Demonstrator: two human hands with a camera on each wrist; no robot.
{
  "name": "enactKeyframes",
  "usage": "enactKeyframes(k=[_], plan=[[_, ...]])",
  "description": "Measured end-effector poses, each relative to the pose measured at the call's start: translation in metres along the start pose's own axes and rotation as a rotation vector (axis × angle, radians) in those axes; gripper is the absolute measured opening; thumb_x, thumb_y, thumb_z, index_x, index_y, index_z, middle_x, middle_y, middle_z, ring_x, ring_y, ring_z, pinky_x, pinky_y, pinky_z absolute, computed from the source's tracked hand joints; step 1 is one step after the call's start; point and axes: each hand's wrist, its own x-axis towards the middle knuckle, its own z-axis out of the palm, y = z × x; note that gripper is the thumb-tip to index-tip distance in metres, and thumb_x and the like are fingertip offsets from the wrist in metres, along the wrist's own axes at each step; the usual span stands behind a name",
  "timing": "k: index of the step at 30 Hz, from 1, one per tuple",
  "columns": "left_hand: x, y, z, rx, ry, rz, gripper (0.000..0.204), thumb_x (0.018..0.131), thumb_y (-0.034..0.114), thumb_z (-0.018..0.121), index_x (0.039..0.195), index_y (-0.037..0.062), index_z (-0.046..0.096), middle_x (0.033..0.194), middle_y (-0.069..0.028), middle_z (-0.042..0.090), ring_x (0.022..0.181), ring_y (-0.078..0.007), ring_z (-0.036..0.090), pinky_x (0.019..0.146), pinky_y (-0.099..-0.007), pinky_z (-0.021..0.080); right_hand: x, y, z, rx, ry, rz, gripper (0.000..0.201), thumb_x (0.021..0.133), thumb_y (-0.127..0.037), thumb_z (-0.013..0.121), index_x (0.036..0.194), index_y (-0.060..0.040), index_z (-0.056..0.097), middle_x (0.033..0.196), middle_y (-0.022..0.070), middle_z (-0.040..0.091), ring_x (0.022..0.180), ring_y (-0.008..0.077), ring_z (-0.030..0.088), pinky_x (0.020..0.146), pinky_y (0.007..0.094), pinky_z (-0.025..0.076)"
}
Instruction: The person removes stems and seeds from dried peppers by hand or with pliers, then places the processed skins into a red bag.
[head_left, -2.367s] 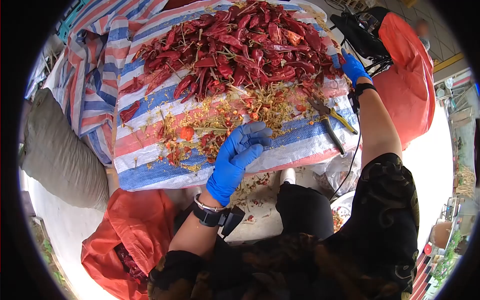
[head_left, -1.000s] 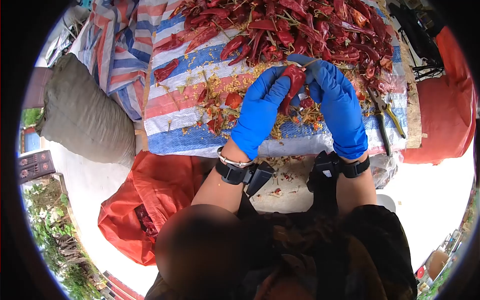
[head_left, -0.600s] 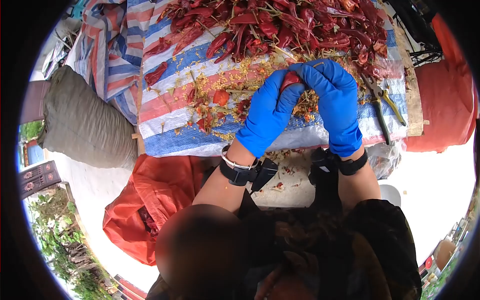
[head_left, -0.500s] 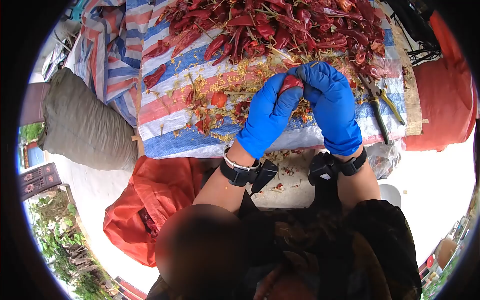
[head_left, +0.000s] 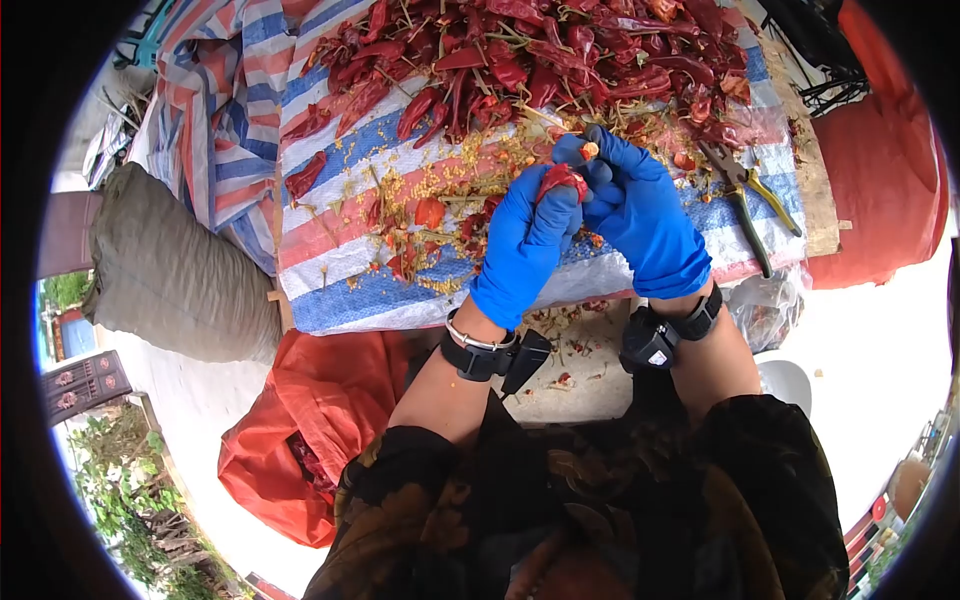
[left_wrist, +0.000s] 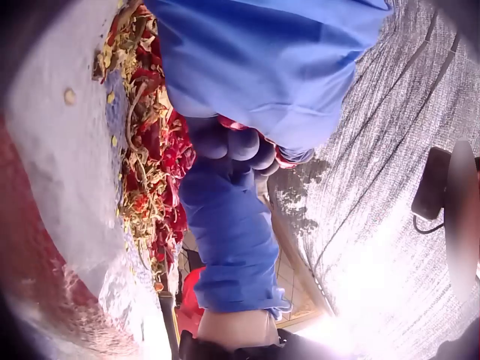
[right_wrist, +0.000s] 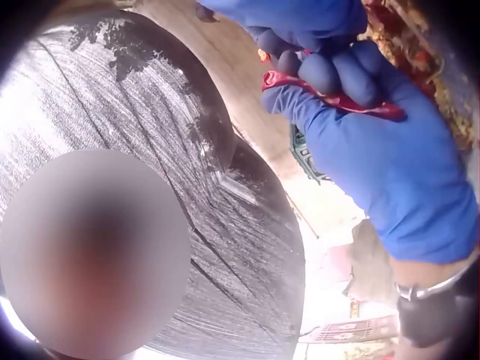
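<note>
My blue-gloved left hand (head_left: 525, 235) grips a wrinkled dried red chili pepper (head_left: 562, 182) over the front of the table. In the right wrist view the chili (right_wrist: 382, 110) lies along the left fingers, its torn-looking end by the thumb tip. Close beside it, my gloved right hand (head_left: 645, 205) pinches a small pale-orange seedy chili piece (head_left: 590, 150) between thumb and fingers. The fingers of both hands nearly meet. Behind them rises a heap of dried red chilies (head_left: 560, 60). Loose yellow seeds and stem scraps (head_left: 430, 190) are strewn under and left of the hands.
Pliers (head_left: 750, 205) with yellow-and-dark handles lie right of the hands on the striped sheet (head_left: 350, 290). A red sack (head_left: 330, 400) with chilies inside stands low left, a grey-green sack (head_left: 180, 270) beyond it. Another red sack (head_left: 880, 190) stands at the right.
My right hand came from the heap's right edge to meet the left. The chili, whole with its stem a second ago, now shows a torn end, and a pale-orange piece is in the right fingers.
</note>
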Motion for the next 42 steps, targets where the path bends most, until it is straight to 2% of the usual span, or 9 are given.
enactKeyframes(k=[2,4,8,15,31,34,36,38,42], plan=[[0.002,0.003,0.001,-0.291,0.118,-0.12,0.027,0.089,0.033,0.052,0.094,0.0062,0.054,0.063,0.0029,0.048,0.054,-0.0047,0.039,0.048,-0.02,0.029,-0.003,-0.02,0.0,-0.193,-0.103,-0.073,0.012,0.084,-0.015,0.057,0.083,-0.0041,0.062,0.065,-0.0016,0.055,0.057,0.0076,0.049,0.049,0.0207,0.036],[0.006,-0.001,-0.003,-0.352,0.166,-0.058,0.019,0.088,0.025,0.054,0.091,0.0064,0.053,0.062,0.002,0.047,0.053,-0.0066,0.04,0.048,-0.0221,0.029,-0.012,-0.039,0.007,-1.179,0.195,-0.62,0.013,0.082,-0.016,0.061,0.082,-0.0032,0.063,0.066,-0.0018,0.056,0.059,0.0077,0.051,0.052,0.0226,0.04],[0.012,0.006,-0.015,-0.286,0.278,-0.064,0.01,0.083,0.012,0.059,0.089,0.0063,0.052,0.063,0.0001,0.047,0.054,-0.011,0.043,0.053,-0.0263,0.036,-0.04,-0.076,-0.004,-1.971,0.403,-0.641,0.025,0.07,-0.017,0.069,0.092,-0.0047,0.064,0.089,0.0134,0.062,0.081,0.0258,0.06,0.071,0.0311,0.047],[0.018,0.008,-0.018,-0.594,0.293,-0.01,0.009,0.082,0.008,0.057,0.088,0.0039,0.052,0.069,-0.0048,0.055,0.061,-0.0134,0.052,0.057,-0.0277,0.044,-0.001,-0.078,-0.018,-1.953,0.36,-1.331,0.035,0.076,-0.004,0.058,0.11,-0.0082,0.059,0.108,0.0139,0.058,0.098,0.029,0.056,0.086,0.0354,0.042],[0.018,0.008,-0.015,-0.444,0.235,-0.021,0.009,0.083,0.008,0.056,0.089,0.004,0.052,0.071,-0.0054,0.057,0.064,-0.0133,0.054,0.064,-0.0265,0.045,0.019,-0.084,-0.046,-1.888,0.432,-0.716,0.035,0.066,-0.006,0.067,0.101,-0.0094,0.062,0.095,0.0129,0.062,0.086,0.0281,0.059,0.074,0.0344,0.047],[0.015,0.01,-0.013,-0.371,0.223,0.02,0.009,0.083,0.005,0.056,0.091,0.0039,0.052,0.078,-0.0072,0.06,0.072,-0.0154,0.057,0.07,-0.0271,0.046,0.005,-0.074,-0.025,-1.797,0.211,-1.064,0.035,0.069,-0.003,0.065,0.103,-0.0093,0.062,0.097,0.0126,0.062,0.08,0.0255,0.061,0.07,0.0329,0.048],[0.016,0.009,-0.012,-0.305,0.227,0.06,0.011,0.082,0.004,0.057,0.092,0.004,0.053,0.084,-0.0083,0.061,0.079,-0.0172,0.059,0.075,-0.0277,0.047,-0.017,-0.067,0.003,-1.773,0.214,-0.946,0.036,0.074,0.001,0.061,0.109,-0.0075,0.059,0.098,0.007,0.062,0.09,0.0155,0.058,0.078,0.0271,0.044],[0.02,0.005,-0.011,0.12,0.193,0.381,0.018,0.08,0.003,0.058,0.098,0.0049,0.055,0.106,-0.0081,0.059,0.105,-0.0183,0.053,0.084,-0.0298,0.045,-0.026,-0.06,0.016,-1.905,0.252,-0.649,0.039,0.076,-0.001,0.061,0.114,-0.0086,0.057,0.099,0.0057,0.061,0.092,0.0112,0.057,0.081,0.0252,0.044],[0.017,0.018,-0.01,0.994,0.095,0.586,0.045,0.071,0.006,0.063,0.115,0.0108,0.055,0.123,-0.0076,0.05,0.125,-0.0244,0.034,0.095,-0.0395,0.037,-0.022,-0.029,0.02,-1.148,-0.093,-0.397,0.029,0.077,-0.009,0.066,0.104,-0.0021,0.058,0.088,0.0053,0.062,0.077,0.0134,0.057,0.071,0.0262,0.046]])
